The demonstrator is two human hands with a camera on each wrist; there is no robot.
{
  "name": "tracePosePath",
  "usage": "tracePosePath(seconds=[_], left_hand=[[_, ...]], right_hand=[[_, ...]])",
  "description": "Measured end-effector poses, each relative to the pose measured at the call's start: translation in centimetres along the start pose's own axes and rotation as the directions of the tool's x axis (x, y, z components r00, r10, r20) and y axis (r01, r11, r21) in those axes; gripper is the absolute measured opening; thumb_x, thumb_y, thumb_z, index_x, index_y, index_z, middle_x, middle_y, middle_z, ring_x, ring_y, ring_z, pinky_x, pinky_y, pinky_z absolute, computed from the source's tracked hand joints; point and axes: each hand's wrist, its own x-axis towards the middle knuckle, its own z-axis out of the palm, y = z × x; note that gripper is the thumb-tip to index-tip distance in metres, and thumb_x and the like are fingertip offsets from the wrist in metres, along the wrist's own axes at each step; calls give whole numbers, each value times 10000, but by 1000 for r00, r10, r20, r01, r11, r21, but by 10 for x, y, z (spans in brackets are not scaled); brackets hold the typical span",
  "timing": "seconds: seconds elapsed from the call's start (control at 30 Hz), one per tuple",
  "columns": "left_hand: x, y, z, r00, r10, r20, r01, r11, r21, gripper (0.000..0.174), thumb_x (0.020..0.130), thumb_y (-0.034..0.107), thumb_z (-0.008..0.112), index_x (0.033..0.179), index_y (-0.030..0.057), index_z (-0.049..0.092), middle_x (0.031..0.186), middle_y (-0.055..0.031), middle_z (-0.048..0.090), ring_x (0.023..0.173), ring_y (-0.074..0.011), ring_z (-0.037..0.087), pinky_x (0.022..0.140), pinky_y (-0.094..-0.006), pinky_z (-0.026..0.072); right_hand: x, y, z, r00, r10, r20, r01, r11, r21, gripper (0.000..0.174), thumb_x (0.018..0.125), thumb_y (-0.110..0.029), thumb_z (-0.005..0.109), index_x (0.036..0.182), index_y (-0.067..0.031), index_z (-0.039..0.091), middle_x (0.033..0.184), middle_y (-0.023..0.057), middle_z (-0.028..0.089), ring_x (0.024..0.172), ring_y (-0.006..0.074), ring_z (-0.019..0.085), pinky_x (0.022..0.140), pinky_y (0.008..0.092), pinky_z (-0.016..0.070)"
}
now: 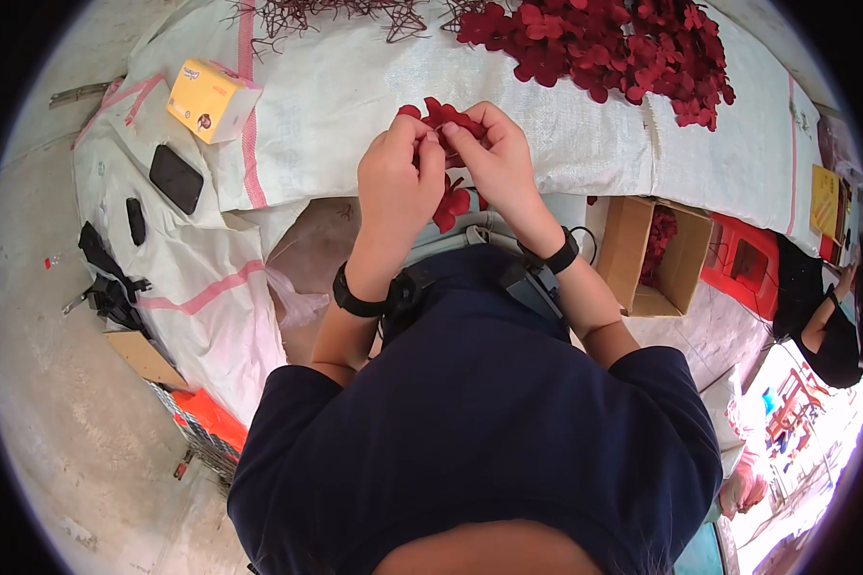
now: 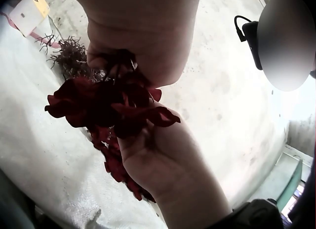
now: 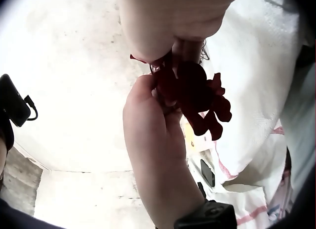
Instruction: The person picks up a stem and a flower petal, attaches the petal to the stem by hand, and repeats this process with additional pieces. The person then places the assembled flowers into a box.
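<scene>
In the head view my left hand [image 1: 393, 177] and right hand [image 1: 499, 163] meet in front of the chest. Between their fingertips they pinch a small spray of dark red artificial flowers [image 1: 453, 205]. Some petals stick up above the fingers; others hang below. Up close in the left wrist view, the flowers [image 2: 81, 103] spread between the two hands, with thin stems running up into the left fingers. The right wrist view has the flowers [image 3: 192, 86] dangling under the right hand, the left thumb and fingers close to the stems. The fingers hide much of the spray's middle.
A white woven sheet [image 1: 355, 96] covers the work surface. On it lie a heap of red petals [image 1: 594, 48], bare brown stems [image 1: 374, 14], a yellow box [image 1: 211, 101] and a black phone [image 1: 176, 179]. A cardboard box [image 1: 628, 259] with red petals stands right, beside a red stool [image 1: 743, 259].
</scene>
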Motion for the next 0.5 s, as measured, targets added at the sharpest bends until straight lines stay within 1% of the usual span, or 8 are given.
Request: tracePosePath(seconds=[0.07, 0.23, 0.33, 0.5], left_hand=[[0, 0, -1, 1000, -4, -3, 4, 1000, -16, 43, 724, 23, 497, 704, 7, 463, 588, -119, 509, 544, -256, 500, 497, -337, 390], [0, 1, -2, 1000, 2, 15, -1, 999, -34, 39, 725, 20, 492, 709, 7, 459, 594, -118, 510, 546, -253, 501, 498, -333, 391], [0, 1, -2, 1000, 0, 18, 0, 1000, -23, 35, 723, 18, 489, 709, 7, 459, 597, -118, 512, 546, -251, 501, 498, -331, 391], [0, 2, -2, 1000, 13, 12, -12, 999, -30, 28, 721, 14, 484, 711, 6, 459, 598, -119, 510, 539, -249, 496, 497, -330, 390]], right_hand=[[0, 0, 1, 1000, -4, 17, 3, 999, 33, 72, 827, -69, 478, 829, 1, 464, 780, 57, 562, 674, 89, 545, 595, 222, 476], [1, 6, -1, 999, -40, 12, 40, 999, 13, 81, 835, -83, 466, 834, -2, 461, 784, 56, 562, 678, 85, 540, 591, 219, 474], [-1, 2, 2, 1000, 0, -1, 0, 999, 53, 83, 840, -86, 458, 833, -3, 460, 787, 56, 563, 682, 84, 539, 590, 220, 473], [0, 8, 2, 999, -45, -20, 45, 999, 5, 84, 840, -86, 456, 823, -5, 457, 790, 57, 564, 681, 83, 538, 590, 222, 472]])
